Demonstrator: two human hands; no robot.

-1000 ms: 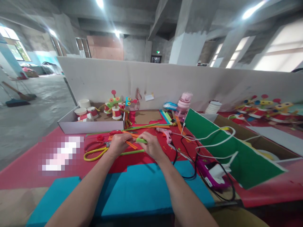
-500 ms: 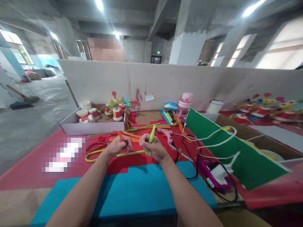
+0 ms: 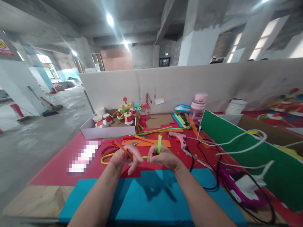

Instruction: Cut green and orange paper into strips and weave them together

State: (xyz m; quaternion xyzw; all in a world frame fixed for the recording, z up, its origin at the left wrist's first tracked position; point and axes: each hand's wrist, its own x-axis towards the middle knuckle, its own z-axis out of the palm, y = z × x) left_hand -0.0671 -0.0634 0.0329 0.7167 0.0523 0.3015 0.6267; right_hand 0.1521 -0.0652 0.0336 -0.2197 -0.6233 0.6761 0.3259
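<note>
My left hand (image 3: pixel 129 156) holds an orange paper strip (image 3: pixel 121 148) that runs slantwise across its back fingers and sticks out up to the left. Some of its fingers reach out toward my other hand. In my right hand (image 3: pixel 163 156) a light green paper strip (image 3: pixel 159 143) is pinched, one end standing up above the fingers. A short green piece (image 3: pixel 145 157) shows between the two hands; how it joins the strip is hidden. Both hands hover over the near edge of the red table cover, just beyond a blue board (image 3: pixel 151 201).
Yellow-handled scissors (image 3: pixel 104 159) lie left of my hands. A pink glue gun (image 3: pixel 178 138) and a craft knife (image 3: pixel 200 162) lie right. Orange paper (image 3: pixel 153 142) is behind. A white box (image 3: pixel 109 132) holds paper-cup figures. Cables and a purple power strip (image 3: pixel 241 186) sit beside a green-sided box (image 3: pixel 239 151).
The view has swung left, so the table appears further right. My left hand has turned and its fingers have stretched out, showing more of the orange strip. The right hand keeps the green strip.
</note>
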